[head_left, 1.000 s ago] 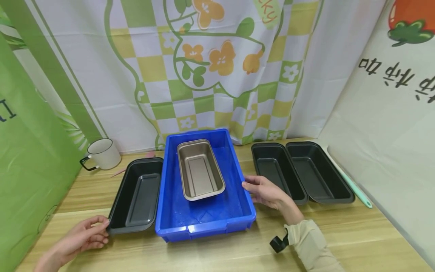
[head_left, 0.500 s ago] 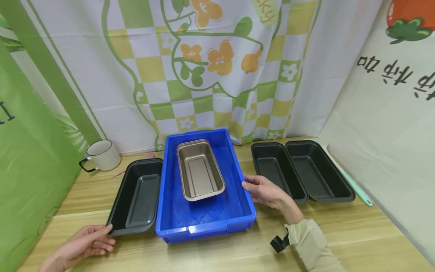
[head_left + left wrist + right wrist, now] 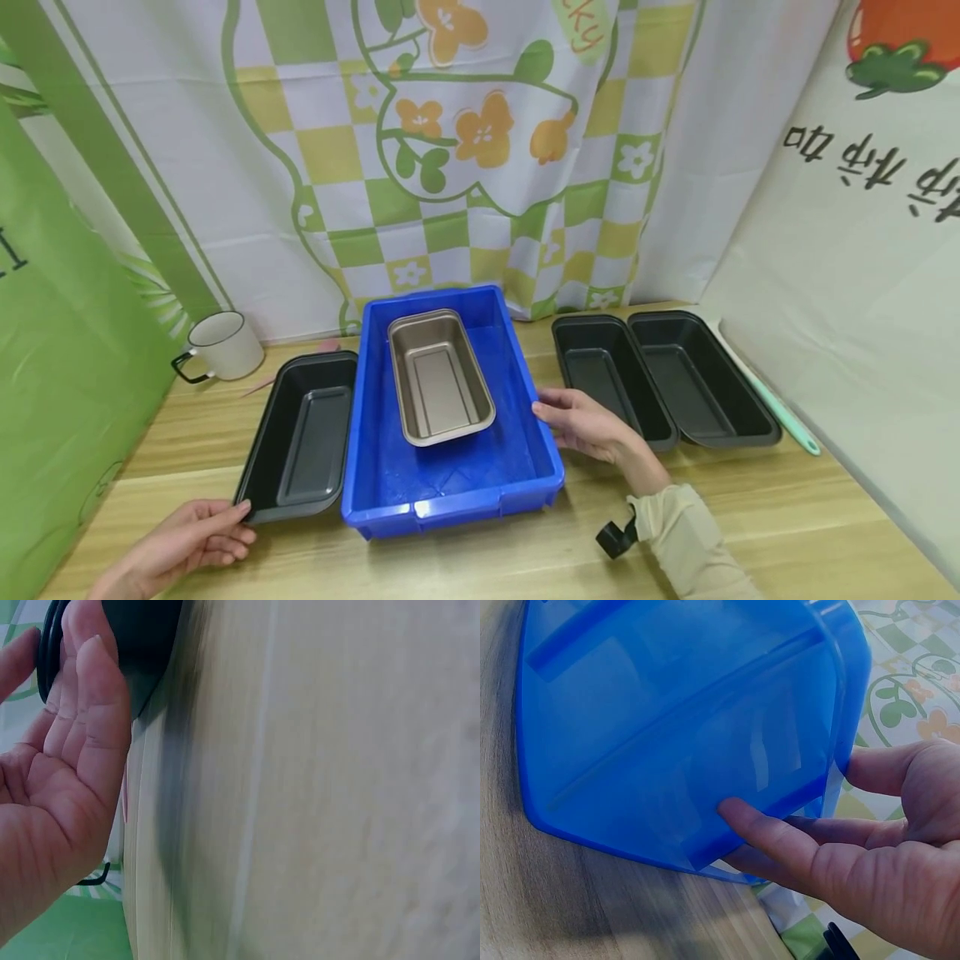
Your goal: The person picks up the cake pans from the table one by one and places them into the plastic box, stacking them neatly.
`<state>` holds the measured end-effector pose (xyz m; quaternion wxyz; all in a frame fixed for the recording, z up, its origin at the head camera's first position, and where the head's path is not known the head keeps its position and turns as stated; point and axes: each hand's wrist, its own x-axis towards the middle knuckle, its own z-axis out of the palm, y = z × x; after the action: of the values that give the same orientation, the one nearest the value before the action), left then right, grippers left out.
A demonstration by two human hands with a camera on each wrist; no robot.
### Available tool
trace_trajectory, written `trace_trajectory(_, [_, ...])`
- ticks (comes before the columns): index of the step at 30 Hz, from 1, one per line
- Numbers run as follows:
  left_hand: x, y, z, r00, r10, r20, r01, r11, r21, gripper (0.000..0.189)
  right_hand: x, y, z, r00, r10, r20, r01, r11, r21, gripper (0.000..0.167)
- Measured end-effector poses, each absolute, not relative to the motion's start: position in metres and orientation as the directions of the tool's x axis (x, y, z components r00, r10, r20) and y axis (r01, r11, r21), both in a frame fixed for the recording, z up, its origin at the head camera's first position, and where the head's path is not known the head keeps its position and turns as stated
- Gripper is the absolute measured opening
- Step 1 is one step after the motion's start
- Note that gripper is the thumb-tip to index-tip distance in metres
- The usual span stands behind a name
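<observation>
Head alone shows a bronze pan (image 3: 441,377) inside the tray (image 3: 408,482).

Bench (image 3: 315,567) is light wood grain. On it, far left: white mug (image 3: 234,354), black rim and handle. Near it, pink utensil (image 3: 328,344), partly hidden by left black pan (image 3: 313,442). Blue tray (image 3: 457,504) sits mid-bench, right beside that pan. Right: inner black pan (image 3: 600,379), outer black pan (image 3: 693,387) side by side, then mint-handled utensil (image 3: 787,417).

"cky" (image 3: 582,27) on curtain (image 3: 487,192), Chinese characters (image 3: 872,163) on cloth (image 3: 840,283)
</observation>
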<state>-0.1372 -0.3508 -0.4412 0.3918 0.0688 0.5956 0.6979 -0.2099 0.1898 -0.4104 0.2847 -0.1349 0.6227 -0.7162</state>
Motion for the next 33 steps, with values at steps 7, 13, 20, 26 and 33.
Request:
trace_trajectory(7, [-0.135,-0.345,-0.441,-0.709,0.563,-0.423,-0.493,0.032,0.869,0.037,-0.210,0.189,-0.410,-0.804,-0.571,-0.162,0.242,-0.066,-0.968,0.058])
trace_trajectory(13, [-0.135,-0.341,-0.439,-0.705,0.575,-0.414,-0.506,0.000,0.862,0.035,-0.210,0.189,-0.410,-0.800,-0.577,-0.162,0.246,-0.070,-0.967,0.059])
trace_trajectory(20, [-0.136,-0.341,-0.444,-0.643,0.698,-0.316,-0.537,-0.117,0.836,0.041,-0.210,0.189,-0.411,-0.799,-0.579,-0.164,0.245,-0.064,-0.967,0.058])
trace_trajectory(26, [-0.129,-0.340,-0.451,-0.638,0.723,-0.266,-0.568,-0.208,0.797,0.046,-0.210,0.188,-0.411,-0.796,-0.582,-0.164,0.246,-0.063,-0.967,0.058])
trace_trajectory(33, [-0.124,-0.328,-0.451,-0.701,0.677,-0.224,-0.475,-0.208,0.855,0.044,-0.210,0.190,-0.410,-0.798,-0.580,-0.164,0.243,-0.060,-0.968,0.060])
